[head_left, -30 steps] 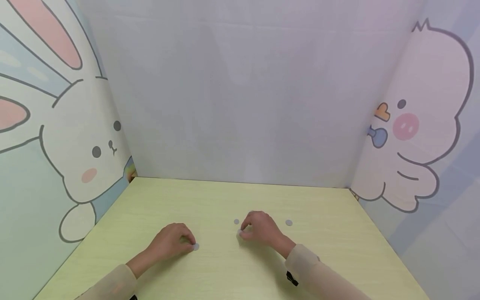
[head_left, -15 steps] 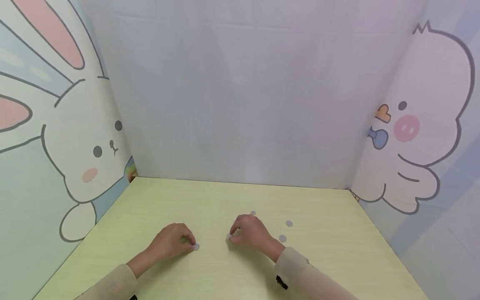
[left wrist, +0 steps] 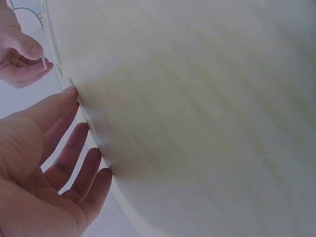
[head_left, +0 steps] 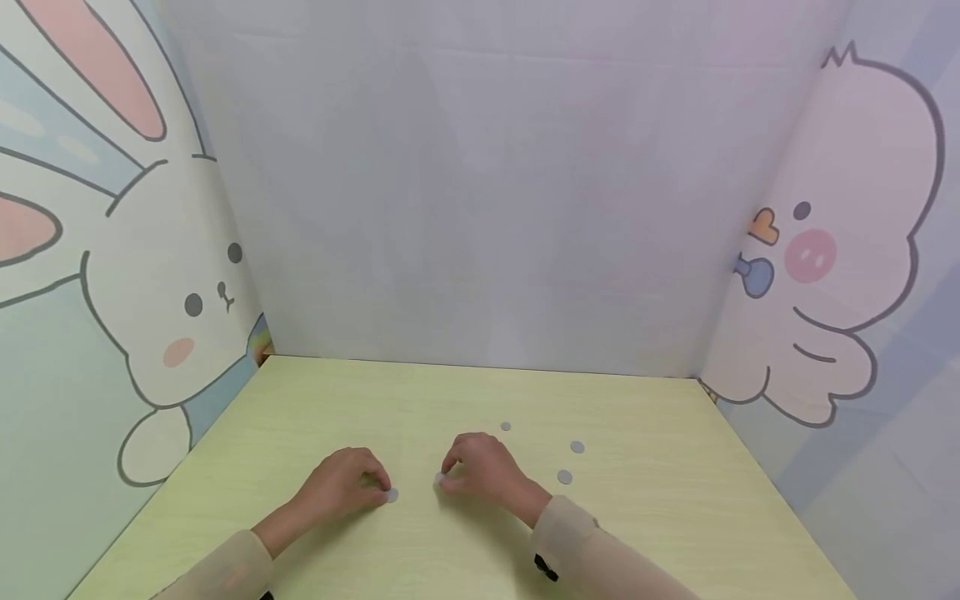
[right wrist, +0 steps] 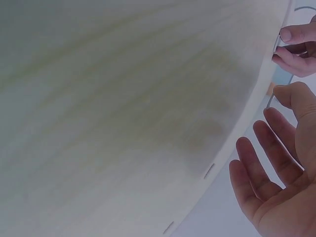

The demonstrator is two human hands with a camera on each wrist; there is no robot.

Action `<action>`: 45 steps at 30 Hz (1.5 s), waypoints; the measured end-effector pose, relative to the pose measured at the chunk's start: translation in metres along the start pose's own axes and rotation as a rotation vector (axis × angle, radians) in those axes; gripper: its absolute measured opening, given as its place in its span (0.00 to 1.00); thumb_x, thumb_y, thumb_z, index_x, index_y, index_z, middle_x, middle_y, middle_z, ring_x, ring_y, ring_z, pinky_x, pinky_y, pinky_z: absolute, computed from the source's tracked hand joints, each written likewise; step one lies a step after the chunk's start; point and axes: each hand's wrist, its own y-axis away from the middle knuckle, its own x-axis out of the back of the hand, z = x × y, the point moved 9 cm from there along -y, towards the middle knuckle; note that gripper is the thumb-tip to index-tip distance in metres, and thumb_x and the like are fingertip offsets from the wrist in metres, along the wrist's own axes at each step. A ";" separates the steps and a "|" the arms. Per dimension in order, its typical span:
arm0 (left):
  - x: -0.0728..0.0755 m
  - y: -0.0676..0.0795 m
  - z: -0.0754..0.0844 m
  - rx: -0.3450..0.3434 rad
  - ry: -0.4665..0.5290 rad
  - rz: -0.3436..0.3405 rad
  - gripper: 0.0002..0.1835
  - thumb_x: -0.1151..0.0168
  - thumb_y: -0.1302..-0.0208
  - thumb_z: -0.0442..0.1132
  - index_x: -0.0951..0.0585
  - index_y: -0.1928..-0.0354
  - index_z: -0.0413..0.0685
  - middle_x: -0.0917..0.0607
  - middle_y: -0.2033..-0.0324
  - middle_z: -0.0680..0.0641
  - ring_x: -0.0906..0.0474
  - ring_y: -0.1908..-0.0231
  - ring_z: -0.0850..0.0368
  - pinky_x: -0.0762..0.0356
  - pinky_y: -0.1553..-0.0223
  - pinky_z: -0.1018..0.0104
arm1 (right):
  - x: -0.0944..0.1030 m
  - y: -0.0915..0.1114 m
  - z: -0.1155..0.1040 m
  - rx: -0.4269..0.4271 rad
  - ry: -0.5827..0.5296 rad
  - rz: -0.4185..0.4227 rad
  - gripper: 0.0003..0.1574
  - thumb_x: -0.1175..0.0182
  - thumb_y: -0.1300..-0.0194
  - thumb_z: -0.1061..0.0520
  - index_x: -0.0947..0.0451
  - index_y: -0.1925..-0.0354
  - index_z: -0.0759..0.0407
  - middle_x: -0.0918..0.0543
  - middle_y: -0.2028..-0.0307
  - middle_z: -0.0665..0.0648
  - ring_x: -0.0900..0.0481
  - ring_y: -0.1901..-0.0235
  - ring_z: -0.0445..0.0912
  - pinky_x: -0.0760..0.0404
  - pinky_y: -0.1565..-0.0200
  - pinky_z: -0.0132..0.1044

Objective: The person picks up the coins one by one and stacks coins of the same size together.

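So there's somebody sitting at a pale yellow surface [head_left: 420,562], and from where I'm standing the nearest bits are the two cuffed sleeves, a left sleeve [head_left: 232,567] and a right sleeve [head_left: 600,550], both beige, with a black tab [head_left: 546,568] poking out under the right one.

Left hand [head_left: 341,486] is pinching the edge of a gray disc [head_left: 393,495] between thumb and finger, down at the surface. The other fingertips on that hand are down against the surface too.

Right hand [head_left: 483,469] is across from it, a bit farther in, with a second disc [right wrist: 269,101] pinched thumb-to-finger. That one's up off the surface, and the spare fingers are fanned out, loosely bent. The two hands are near each other, not touching.

Past the right wrist there are three more, all lying flat and apart from each other: a near disc [head_left: 565,477], a far disc [head_left: 577,447] just behind it, and off toward the middle a small disc [head_left: 506,426], farthest of the lot.

Then it's backdrop: white cloth [head_left: 480,200] straight behind, cartoon bunny [head_left: 161,292] on one side, cartoon chick [head_left: 847,200] on the other.
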 end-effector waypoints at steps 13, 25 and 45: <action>0.000 -0.001 0.001 -0.023 -0.017 0.006 0.06 0.19 0.41 0.48 0.10 0.69 0.66 0.15 0.65 0.67 0.19 0.59 0.61 0.19 0.53 0.57 | -0.014 -0.013 -0.021 0.013 0.013 -0.047 0.04 0.23 0.40 0.49 0.07 0.68 0.46 0.14 0.69 0.40 0.25 0.69 0.30 0.27 0.64 0.24; 0.001 -0.001 0.003 -0.063 -0.010 0.009 0.05 0.19 0.41 0.45 0.09 0.68 0.63 0.14 0.65 0.66 0.18 0.60 0.60 0.19 0.54 0.58 | -0.028 -0.023 -0.045 0.073 0.032 -0.046 0.03 0.22 0.40 0.50 0.07 0.69 0.46 0.15 0.70 0.38 0.25 0.70 0.28 0.29 0.64 0.20; 0.001 -0.002 0.000 -0.044 -0.003 0.002 0.06 0.18 0.42 0.44 0.09 0.68 0.64 0.13 0.65 0.66 0.18 0.60 0.61 0.20 0.55 0.60 | -0.035 -0.030 -0.056 0.032 0.050 -0.050 0.05 0.21 0.40 0.49 0.07 0.69 0.46 0.17 0.74 0.38 0.28 0.72 0.30 0.30 0.68 0.23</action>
